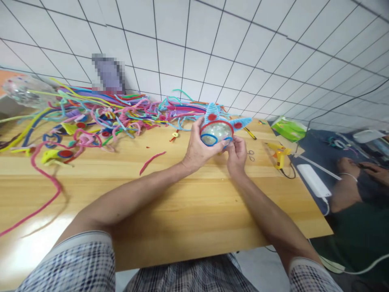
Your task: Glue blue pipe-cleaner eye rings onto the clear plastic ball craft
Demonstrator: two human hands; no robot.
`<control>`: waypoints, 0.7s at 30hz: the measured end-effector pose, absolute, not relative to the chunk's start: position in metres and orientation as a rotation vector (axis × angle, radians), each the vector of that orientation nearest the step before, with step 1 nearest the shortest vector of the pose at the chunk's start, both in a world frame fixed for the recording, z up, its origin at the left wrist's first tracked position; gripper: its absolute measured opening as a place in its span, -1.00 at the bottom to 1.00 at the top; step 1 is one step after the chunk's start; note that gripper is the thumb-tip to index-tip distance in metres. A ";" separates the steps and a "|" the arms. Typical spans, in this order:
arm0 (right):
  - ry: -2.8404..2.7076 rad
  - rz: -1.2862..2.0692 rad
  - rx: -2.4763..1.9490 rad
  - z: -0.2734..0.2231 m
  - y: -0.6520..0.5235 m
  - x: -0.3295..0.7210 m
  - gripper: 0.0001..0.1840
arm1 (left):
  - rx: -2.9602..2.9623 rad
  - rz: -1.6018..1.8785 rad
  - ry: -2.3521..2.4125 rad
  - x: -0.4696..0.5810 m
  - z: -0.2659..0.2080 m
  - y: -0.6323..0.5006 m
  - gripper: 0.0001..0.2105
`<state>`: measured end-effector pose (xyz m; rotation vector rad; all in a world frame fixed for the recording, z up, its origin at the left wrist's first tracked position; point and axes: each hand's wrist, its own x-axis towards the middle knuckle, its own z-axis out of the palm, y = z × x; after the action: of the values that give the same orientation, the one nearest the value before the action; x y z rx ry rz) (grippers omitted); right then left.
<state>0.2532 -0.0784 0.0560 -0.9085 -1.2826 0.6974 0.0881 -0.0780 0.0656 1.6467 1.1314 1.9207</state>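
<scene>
Sparkly ball: clear, with a red band, two blue ears [212,112] and blue rings [209,140]; held in both hands above the surface [182,211], right of centre, toward the far edge.
Left hand [196,146]: wraps the ball's left side, thumb laid across its lower front, fingers bent around the side.
Right hand [237,154]: at the ball's lower right, fingers curled, tips gathered beside a blue ring; cannot tell whether they pinch it.
Forearms: both reach forward from the near edge, converging at the ball; left slants rightward, right slants leftward.
Red fuzzy strip [152,162]: lies left of the hands.
Glue gun [281,156]: yellow, near the right edge.
Fuzzy stems [121,115]: multicoloured heap, along the far edge, toward the far left corner.
</scene>
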 end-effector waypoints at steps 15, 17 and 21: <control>-1.321 0.693 -0.899 0.064 -0.083 0.254 -0.43 | 1.390 1.824 1.042 0.087 0.089 -0.091 0.09; -1.323 0.709 -0.904 0.067 -0.083 0.253 -0.42 | 1.335 1.788 1.026 0.084 0.093 -0.088 0.03; -1.331 0.790 -0.927 0.075 -0.083 0.254 -0.36 | 1.147 1.634 0.999 0.075 0.099 -0.077 -0.22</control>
<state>0.2538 -0.0829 0.0752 -0.9271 -1.3312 0.7899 0.0750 -0.0768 0.0987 1.1466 0.9993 1.6336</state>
